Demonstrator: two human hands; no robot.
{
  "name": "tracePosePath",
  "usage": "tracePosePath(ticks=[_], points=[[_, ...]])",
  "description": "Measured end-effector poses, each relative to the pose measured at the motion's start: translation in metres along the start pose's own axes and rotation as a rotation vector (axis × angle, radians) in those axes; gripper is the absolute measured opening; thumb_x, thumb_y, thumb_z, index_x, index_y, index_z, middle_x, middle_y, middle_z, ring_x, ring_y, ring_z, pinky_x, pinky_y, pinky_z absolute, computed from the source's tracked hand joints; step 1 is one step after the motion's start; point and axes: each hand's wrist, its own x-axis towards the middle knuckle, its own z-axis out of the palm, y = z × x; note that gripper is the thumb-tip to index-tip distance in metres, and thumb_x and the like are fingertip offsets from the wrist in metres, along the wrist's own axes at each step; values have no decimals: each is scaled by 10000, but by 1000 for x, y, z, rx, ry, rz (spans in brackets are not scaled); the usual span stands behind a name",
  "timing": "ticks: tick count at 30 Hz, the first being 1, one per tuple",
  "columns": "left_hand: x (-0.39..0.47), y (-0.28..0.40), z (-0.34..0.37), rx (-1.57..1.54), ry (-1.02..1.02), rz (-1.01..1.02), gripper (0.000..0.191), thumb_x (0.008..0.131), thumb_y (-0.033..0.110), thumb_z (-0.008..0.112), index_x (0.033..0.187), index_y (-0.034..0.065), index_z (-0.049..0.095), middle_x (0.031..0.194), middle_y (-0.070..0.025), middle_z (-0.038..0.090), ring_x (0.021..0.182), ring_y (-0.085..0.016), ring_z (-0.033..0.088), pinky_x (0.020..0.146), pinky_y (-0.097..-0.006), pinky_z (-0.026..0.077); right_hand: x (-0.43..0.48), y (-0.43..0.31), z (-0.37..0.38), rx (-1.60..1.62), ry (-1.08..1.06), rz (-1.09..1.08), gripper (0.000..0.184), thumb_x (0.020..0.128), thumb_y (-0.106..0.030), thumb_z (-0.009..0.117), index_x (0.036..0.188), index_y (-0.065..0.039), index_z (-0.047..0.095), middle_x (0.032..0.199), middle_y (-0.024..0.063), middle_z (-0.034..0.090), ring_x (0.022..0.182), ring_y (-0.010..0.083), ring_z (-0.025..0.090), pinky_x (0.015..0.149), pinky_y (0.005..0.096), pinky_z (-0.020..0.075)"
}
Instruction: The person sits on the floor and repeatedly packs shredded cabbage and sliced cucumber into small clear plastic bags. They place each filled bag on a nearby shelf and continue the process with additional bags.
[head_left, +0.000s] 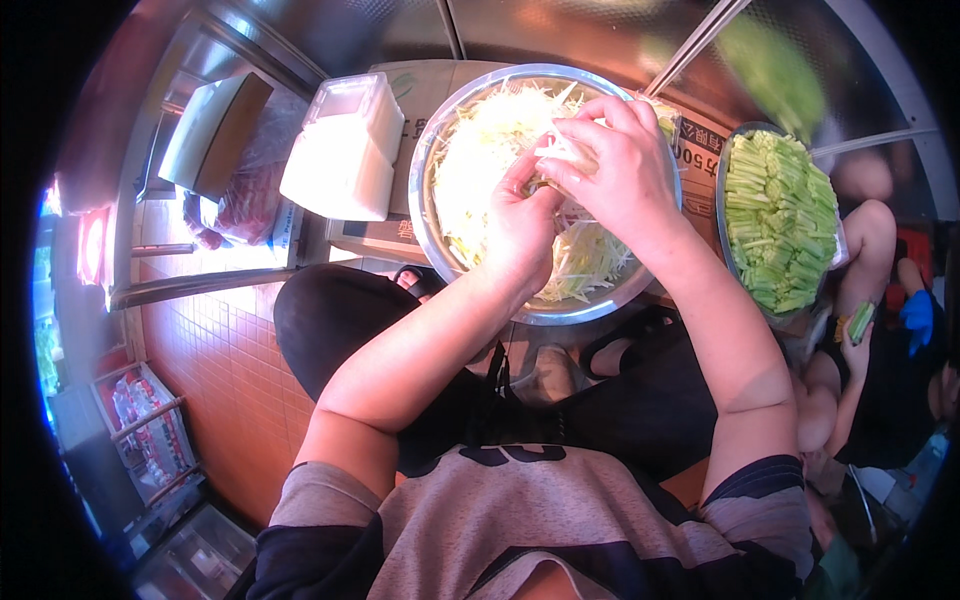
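Observation:
In front of me a wide steel bowl (427, 225) holds a heap of pale, finely shredded vegetable (480, 150), bleached by glare at the left. Over the bowl my two hands meet around a bunch of white shreds (561, 150). My right hand (626, 165) grips the bunch from above, thumb and fingers bent around it. From the lower left, my left hand (525, 225) closes against the same bunch, its fingers curled up along the side. The hands hide the underside of the bunch, so I cannot tell whether anything else is held there.
White plastic containers (341, 165) stand stacked left of the bowl. Cardboard (694, 172) lies underneath. At right, an oval tray (722, 217) is heaped with cut green stalks (780, 217). Beyond it sits another person, a green piece in one hand (855, 341) and a blue glove (916, 319) nearby.

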Motion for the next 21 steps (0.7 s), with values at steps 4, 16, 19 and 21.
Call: tracePosePath(ticks=[4,16,19,21], points=[[2,-7,-6,55,-37,32,525,785,-125,437,1289,24,445,1098,-129,553,867,-175,585,696,-296,521,4,2,0,65,-13,-1,183,688,-191,735,845,-101,702,865,44,611,938,256,507,855,360,421],[4,-1,-7,-30,-67,11,596,774,-142,405,1345,28,402,1199,-149,525,941,-201,582,776,-321,513,32,7,-52,816,-130,244,115,841,-137,647,880,-29,654,787,0,646,714,55,546,658,224,447],[1,5,-1,-35,-61,24,597,784,-136,396,1355,38,393,1238,-139,504,975,-205,569,809,-330,503,28,18,-49,473,-238,269,193,790,-168,698,916,-36,636,761,52,650,669,108,591,627,261,472],[-1,8,2,-39,-80,-2,578,802,-121,388,1357,43,392,1256,-131,493,996,-205,560,822,-337,499,22,10,-35,229,-246,335,230,754,-191,728,905,-47,633,744,86,645,665,149,616,627,284,486]])
